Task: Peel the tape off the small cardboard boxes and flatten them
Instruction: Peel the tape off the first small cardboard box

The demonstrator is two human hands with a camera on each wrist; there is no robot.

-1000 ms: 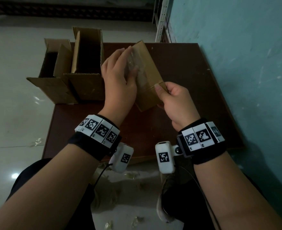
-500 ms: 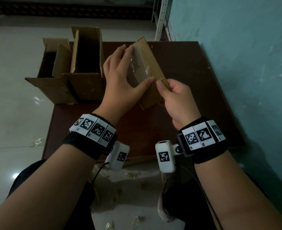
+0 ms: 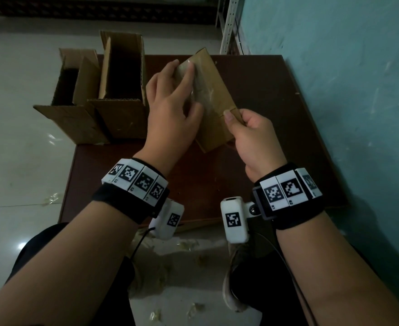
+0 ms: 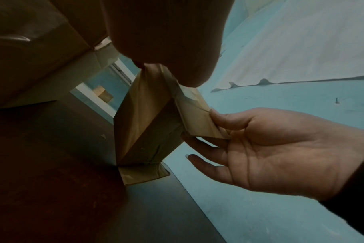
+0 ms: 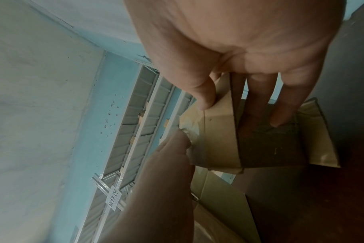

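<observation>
the teal wall (image 3: pixel 334 67) ran down the right of the frame, flush against the dark brown bench (image 3: pixel 264 90). pale glossy floor (image 3: pixel 17 137) lay open at left, littered with tape scraps (image 3: pixel 50 198). two open corrugated boxes (image 3: pixel 104 95) stood at the bench's upper left corner, flaps overhanging its edge. at centre, held above the bench, the small cardboard box (image 3: pixel 215 100) tilted; the left hand (image 3: pixel 170 109) pinched crinkled clear tape (image 3: pixel 189 69) on its face, the right hand (image 3: pixel 252 137) clamped its near flap.
</observation>
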